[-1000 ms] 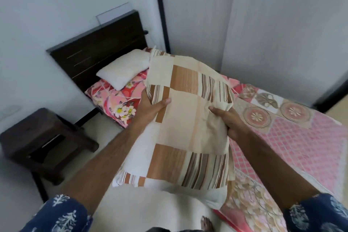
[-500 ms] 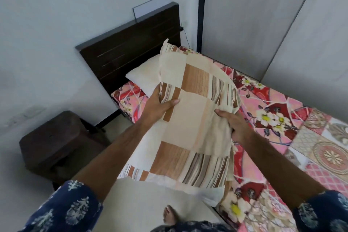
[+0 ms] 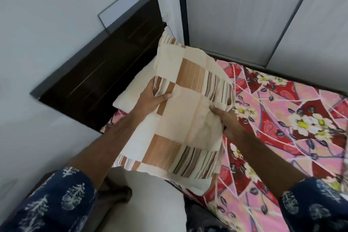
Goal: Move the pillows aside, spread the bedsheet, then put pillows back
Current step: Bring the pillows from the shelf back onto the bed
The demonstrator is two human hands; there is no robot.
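The bed (image 3: 282, 156) fills the right side, covered by a bedsheet (image 3: 293, 111) printed in pink and red with white flowers, lying spread over the mattress up to the dark wooden headboard (image 3: 105, 69), which stands against the pale wall (image 3: 47, 24). Held above the head end of the bed is a large pillow (image 3: 188, 118) in a cream cover with brown and striped blocks; it is tilted, its top corner reaching toward the headboard and its lower edge hanging over the near side of the bed. Behind it, a plain cream pillow (image 3: 135, 88) lies on the sheet just beside the headboard. The left hand (image 3: 150, 100) has its grip closed on the patterned pillow's left edge, thumb across the front. The right hand (image 3: 227, 120) has its grip closed on the right edge, bunching the fabric. Both forearms come out of dark blue printed sleeves (image 3: 56, 199).
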